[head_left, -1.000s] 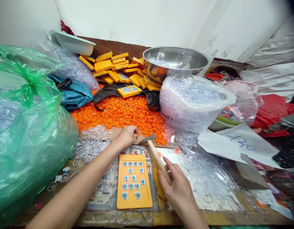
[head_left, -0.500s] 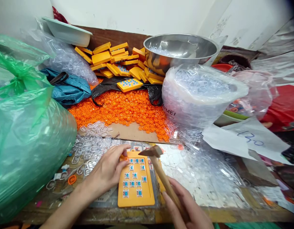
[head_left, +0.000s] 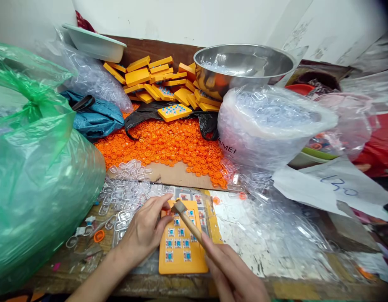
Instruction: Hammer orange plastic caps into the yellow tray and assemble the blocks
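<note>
Flat orange plastic tray [head_left: 184, 251] with small blue inserts, at the desk's near edge. Left hand [head_left: 146, 230] steadies its far-left corner, fingers curled. Right hand [head_left: 234, 274] grips the small wooden-handled hammer [head_left: 187, 221], head over the far end. Tray looks light, rigid; best held by its edges.

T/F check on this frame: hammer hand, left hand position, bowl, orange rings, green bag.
1. The right hand holds the hammer by its wooden handle. True.
2. The left hand lies in the orange rings. False: it rests at the orange tray, top left.
3. The steel bowl stands at the back. True.
4. The green bag is on the right. False: on the left.
</note>
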A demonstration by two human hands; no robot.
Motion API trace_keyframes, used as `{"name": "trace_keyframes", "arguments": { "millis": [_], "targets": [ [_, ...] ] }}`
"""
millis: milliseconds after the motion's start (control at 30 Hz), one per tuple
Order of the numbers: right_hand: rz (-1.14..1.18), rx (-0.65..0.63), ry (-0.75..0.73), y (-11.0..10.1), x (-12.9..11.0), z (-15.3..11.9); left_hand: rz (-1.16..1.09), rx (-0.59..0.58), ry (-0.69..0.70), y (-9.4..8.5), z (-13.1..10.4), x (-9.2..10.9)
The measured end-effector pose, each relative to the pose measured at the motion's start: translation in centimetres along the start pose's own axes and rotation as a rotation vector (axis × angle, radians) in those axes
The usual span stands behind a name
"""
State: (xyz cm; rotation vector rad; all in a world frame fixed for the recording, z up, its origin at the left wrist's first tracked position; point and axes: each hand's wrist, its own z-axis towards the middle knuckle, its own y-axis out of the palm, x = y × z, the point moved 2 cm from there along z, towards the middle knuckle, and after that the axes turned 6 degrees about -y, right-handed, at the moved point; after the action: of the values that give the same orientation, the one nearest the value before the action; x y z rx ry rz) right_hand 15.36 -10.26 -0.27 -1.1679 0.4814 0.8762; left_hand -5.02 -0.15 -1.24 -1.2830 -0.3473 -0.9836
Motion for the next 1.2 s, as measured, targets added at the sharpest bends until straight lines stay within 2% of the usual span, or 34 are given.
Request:
{"name": "trace_keyframes", "arguments": {
  "millis": [100,167,200,233,333,400,467,533,667,733,833,1000,1100,1200],
  "targets": [
    [0.024,0.260,0.229,-1.2,0.4,1.0,0.036,0.005,0.023,-0.6,1.0,1.2],
    [0.026,0.409,0.437,-2.2,1.0,1.7,0.076,-0.040,0.075,-0.1,2.6,2.9],
    [0.060,0.452,0.523,-2.7,1.2,2.0,0.093,-0.084,0.105,0.6,3.6,4.0],
    [0.122,0.479,0.584,-3.1,1.5,2.2,0.131,-0.204,0.116,1.7,4.7,4.9],
    [0.325,0.538,0.647,-3.7,1.9,2.4,0.169,-0.392,0.166,5.8,8.0,7.3],
    [0.374,0.559,0.657,-3.9,2.1,1.9,0.198,-0.469,0.166,8.2,9.7,8.0],
    [0.370,0.555,0.684,-4.0,2.4,1.1,0.219,-0.509,0.143,9.4,10.8,7.8],
    [0.374,0.561,0.705,-4.1,2.8,0.3,0.226,-0.500,0.099,9.1,11.6,6.9],
    [0.391,0.595,0.726,-3.9,3.0,-0.5,0.276,-0.375,-0.037,5.6,12.5,3.6],
    [0.406,0.591,0.722,-3.4,2.9,-0.4,0.309,-0.315,-0.087,4.0,12.4,2.0],
    [0.426,0.548,0.697,-2.7,2.8,-0.1,0.318,-0.296,-0.097,3.1,11.8,0.5],
    [0.315,0.374,0.612,-2.4,3.6,-0.9,0.250,-0.312,-0.039,3.0,10.7,0.3],
    [0.185,0.290,0.501,-2.5,3.6,-1.5,0.163,-0.275,-0.037,2.1,9.6,0.8],
    [0.055,0.301,0.375,-2.0,2.4,-1.7,0.063,-0.221,-0.075,0.9,7.0,1.5]
  ]
}}
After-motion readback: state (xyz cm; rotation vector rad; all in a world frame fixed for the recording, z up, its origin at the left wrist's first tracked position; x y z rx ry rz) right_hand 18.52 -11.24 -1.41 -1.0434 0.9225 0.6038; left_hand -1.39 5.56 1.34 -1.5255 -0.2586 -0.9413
